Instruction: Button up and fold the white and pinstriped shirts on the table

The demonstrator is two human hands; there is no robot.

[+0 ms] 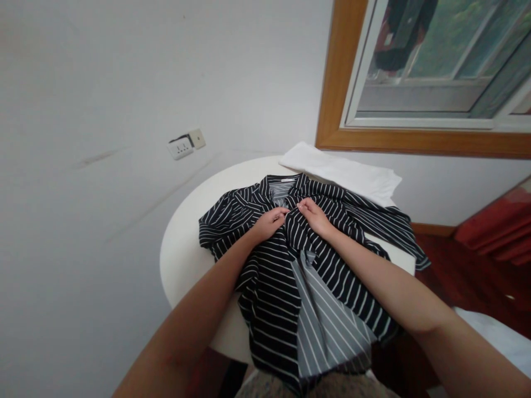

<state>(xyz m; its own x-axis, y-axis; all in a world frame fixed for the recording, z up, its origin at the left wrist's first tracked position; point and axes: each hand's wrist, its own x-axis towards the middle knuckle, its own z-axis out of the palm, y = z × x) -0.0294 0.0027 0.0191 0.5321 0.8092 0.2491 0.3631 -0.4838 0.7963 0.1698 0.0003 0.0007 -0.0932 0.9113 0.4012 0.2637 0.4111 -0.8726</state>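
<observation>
A black shirt with white stripes (269,298) lies spread on a round white table (182,249), collar at the far side and hem hanging over the near edge. Its front is parted low down, where the grey inner side shows. My left hand (270,222) pinches the front edge just below the collar. Close beside it on the right, my right hand (314,214) grips the opposite front edge between thumb and fingers. One sleeve trails off the table's right side. Any button between the fingers is too small to make out.
A folded white cloth (344,168) lies at the table's back right, partly beside the shirt. Behind stand a wall with a socket (181,148) and a wood-framed window (329,110). Red fabric (498,226) and another white cloth (493,337) are at the right.
</observation>
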